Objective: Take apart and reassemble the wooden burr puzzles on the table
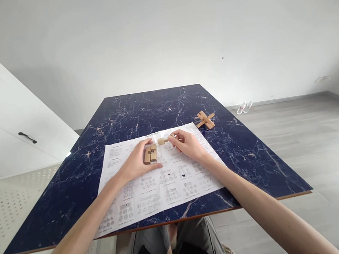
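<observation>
Notched wooden puzzle blocks (150, 154) stand together on the printed sheet (153, 202), with gaps cut into them. My left hand (139, 158) curves around their left side, thumb and fingers spread apart; whether it presses on them I cannot tell. Just to the right, a separate wooden puzzle piece (161, 141) with a blocky end is pinched in the fingers of my right hand (185, 142). The far part of that piece is hidden by the fingers. Small drawings and text cover the sheet.
A crossed wooden puzzle (205, 120) lies at the sheet's upper right corner on the dark blue marbled table (152, 108). Two plastic bottles (244, 107) are on the floor by the wall. A white cabinet (15, 118) and a perforated white chair (12, 206) are at left.
</observation>
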